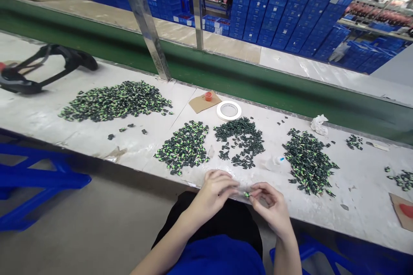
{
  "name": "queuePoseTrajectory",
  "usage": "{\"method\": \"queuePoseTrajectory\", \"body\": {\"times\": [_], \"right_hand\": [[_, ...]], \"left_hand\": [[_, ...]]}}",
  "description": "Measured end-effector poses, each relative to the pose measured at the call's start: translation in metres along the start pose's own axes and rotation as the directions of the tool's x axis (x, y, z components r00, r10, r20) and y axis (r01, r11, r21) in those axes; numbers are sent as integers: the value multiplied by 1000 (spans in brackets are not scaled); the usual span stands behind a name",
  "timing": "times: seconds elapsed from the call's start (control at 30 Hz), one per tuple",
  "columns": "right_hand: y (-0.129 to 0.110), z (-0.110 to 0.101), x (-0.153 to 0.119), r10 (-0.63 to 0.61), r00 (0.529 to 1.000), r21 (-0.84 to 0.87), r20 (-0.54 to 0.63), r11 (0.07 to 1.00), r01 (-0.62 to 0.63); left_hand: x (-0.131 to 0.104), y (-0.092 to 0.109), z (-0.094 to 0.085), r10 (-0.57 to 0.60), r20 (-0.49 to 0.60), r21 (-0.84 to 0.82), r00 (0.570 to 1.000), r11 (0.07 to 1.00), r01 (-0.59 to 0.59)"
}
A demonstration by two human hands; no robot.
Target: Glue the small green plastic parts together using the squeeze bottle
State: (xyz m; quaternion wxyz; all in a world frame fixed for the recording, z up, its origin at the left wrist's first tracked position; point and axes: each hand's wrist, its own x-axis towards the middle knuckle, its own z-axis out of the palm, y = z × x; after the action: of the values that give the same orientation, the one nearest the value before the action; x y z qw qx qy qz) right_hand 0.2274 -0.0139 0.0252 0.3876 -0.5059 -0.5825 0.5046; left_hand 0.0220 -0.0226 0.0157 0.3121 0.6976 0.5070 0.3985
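Observation:
My right hand (270, 206) pinches a small black and green piece (247, 194) between thumb and forefinger at the table's front edge. Just left of it is my left hand (217, 189), its fingers bent and thumb near the fingertips; whether anything is between them is too small to tell. Beyond my hands lies a pile of small dark parts (241, 137). A heap of black and green pieces (185, 146) sits to its left, and another such heap (308, 161) to the right.
A larger green-black heap (119, 101) lies at left, near a black frame (48, 68). Behind the piles are a white tape roll (229, 110), a red cap (208, 96) on cardboard and crumpled tissue (319, 124). Blue stools (38, 180) stand below the table (135, 152).

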Motion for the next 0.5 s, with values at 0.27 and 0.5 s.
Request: {"method": "queuePoseTrajectory", "body": {"times": [0.27,0.5], "right_hand": [[16,-64,20,-226,524,-240,-821,970,42],[18,-42,31,-523,664,-714,-535,699,-25]], "left_hand": [[3,-39,-23,-55,-533,309,844,916,255],[7,-47,-21,7,-505,396,863,890,224]]}}
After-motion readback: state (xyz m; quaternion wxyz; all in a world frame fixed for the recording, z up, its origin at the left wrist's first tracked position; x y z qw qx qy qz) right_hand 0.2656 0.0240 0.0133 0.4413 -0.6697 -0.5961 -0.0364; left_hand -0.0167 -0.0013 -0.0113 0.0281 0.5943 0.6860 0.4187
